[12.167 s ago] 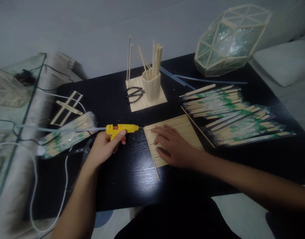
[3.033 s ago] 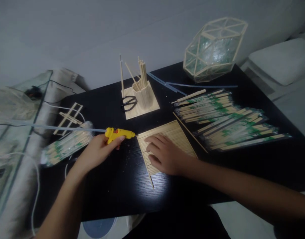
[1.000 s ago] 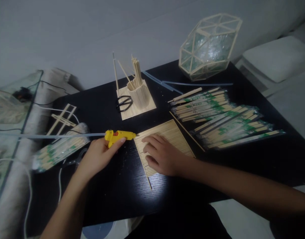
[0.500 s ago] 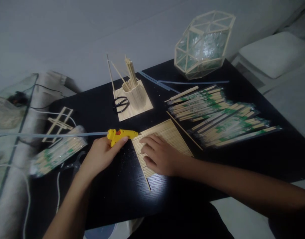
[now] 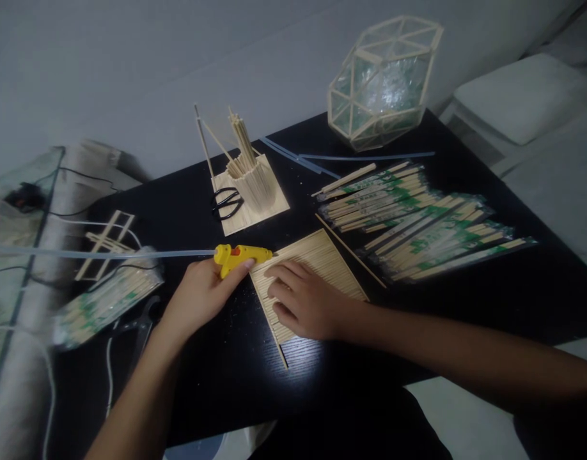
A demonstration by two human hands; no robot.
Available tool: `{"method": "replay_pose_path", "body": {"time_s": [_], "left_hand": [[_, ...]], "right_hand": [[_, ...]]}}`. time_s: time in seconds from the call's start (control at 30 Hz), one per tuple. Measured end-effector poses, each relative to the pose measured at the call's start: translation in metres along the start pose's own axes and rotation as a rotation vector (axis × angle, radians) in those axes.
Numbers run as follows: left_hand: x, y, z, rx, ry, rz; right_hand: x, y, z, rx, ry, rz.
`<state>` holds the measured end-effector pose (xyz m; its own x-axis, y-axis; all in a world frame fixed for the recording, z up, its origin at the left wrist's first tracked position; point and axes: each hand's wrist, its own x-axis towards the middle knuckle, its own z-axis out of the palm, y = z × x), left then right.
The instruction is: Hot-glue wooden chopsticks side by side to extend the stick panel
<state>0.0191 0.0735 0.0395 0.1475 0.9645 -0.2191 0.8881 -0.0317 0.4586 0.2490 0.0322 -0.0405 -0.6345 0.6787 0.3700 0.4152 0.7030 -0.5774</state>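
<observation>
A yellow hot glue gun [image 5: 238, 255] is gripped in my left hand [image 5: 197, 294], its nozzle pointing right at the far left corner of a flat panel of wooden sticks [image 5: 329, 255]. A long translucent glue stick [image 5: 130, 254] runs out of the gun's back to the left. My right hand [image 5: 310, 303] lies over the panel with its fingers slightly bent and apart, holding nothing I can see. It covers the panel's middle. One stick [image 5: 282, 356] juts past the panel's near left edge.
Wrapped chopsticks [image 5: 432, 223] spread across the right side. Behind the panel stands a stick-filled wooden holder [image 5: 258, 188] with black-handled scissors [image 5: 227, 203]. A faceted stick frame [image 5: 380, 83] sits at the back right. Pliers [image 5: 142, 326] and another chopstick pack [image 5: 111, 297] lie left.
My left hand has moved the glue gun slightly right, so its nozzle now reaches over the panel's corner. The right hand stays on the panel. The view has shifted a little.
</observation>
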Motion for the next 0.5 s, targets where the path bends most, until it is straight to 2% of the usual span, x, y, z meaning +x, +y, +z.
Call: {"method": "replay_pose_path", "body": {"time_s": [0.5], "left_hand": [[0.009,0.013,0.003,0.036,-0.004,0.021]], "right_hand": [[0.0,0.0,-0.001,-0.06,-0.003,-0.014]]}}
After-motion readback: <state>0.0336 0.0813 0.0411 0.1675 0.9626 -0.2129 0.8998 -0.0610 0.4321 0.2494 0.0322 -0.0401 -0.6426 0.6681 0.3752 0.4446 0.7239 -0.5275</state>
